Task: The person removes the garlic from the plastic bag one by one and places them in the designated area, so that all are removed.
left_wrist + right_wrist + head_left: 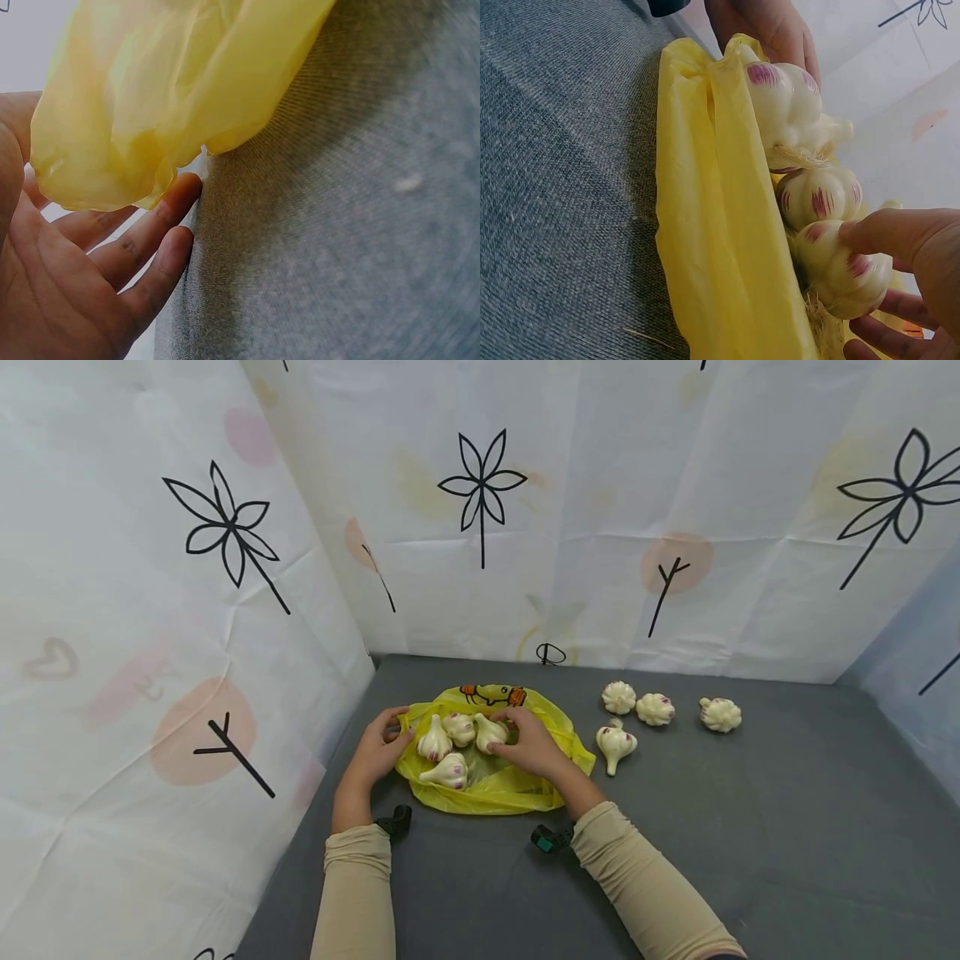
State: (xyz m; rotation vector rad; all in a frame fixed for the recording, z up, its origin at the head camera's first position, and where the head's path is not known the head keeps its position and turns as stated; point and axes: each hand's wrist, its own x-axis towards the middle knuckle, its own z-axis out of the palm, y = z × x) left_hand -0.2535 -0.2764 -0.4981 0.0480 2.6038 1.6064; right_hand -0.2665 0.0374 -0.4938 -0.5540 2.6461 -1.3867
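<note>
Yellow bag (517, 795): right hand (536, 745) pinches a garlic (491, 737) inside; left hand (373, 750) touches its left side, whether gripping I cannot tell

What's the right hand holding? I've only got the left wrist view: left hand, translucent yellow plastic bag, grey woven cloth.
Observer: The right hand holds a white, purple-streaked, rounded garlic bulb.
Operator: Any others in the bag?
Observer: Yes, the head view shows three other bulbs lying in it.
Operator: And outside it?
Observer: Four loose bulbs on the grey cloth-covered table, to the right of the bag.
</note>
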